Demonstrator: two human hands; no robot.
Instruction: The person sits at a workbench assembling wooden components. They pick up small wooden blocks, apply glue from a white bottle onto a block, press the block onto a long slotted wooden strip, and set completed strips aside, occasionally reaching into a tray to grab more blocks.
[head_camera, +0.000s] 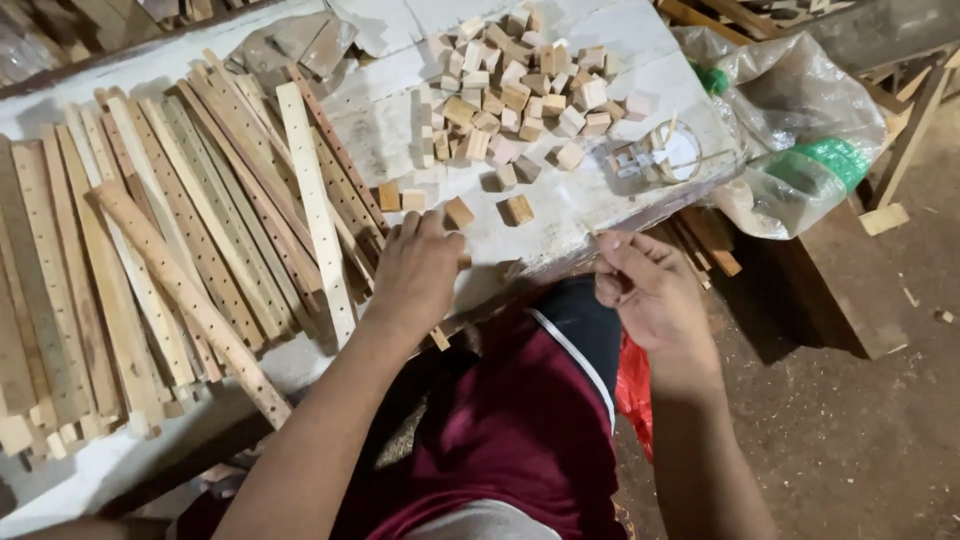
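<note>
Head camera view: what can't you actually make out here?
- Right hand: fingers pinched, whatever they hold is too small to tell.
- Left hand: palm down on the white table, hiding anything beneath.
- Clear plastic bag: green contents blurred by the film.
- Drilled wooden slats: ends cut off by the left edge.

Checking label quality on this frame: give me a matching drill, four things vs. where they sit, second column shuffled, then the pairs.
Things:
1. long drilled wooden slats
2. heap of small pale wooden cubes
3. clear plastic bag with green inside
4. small round clear container

Places:
A. off the right end of the white worktable
B. on the table between the heap and the bag
C. far middle of the table
D. fanned across the table's left half

Pairs: 1-D, 2-C, 3-A, 4-B

The left hand rests flat on the table edge near loose cubes; the right hand pinches something thin by the table edge.
</note>
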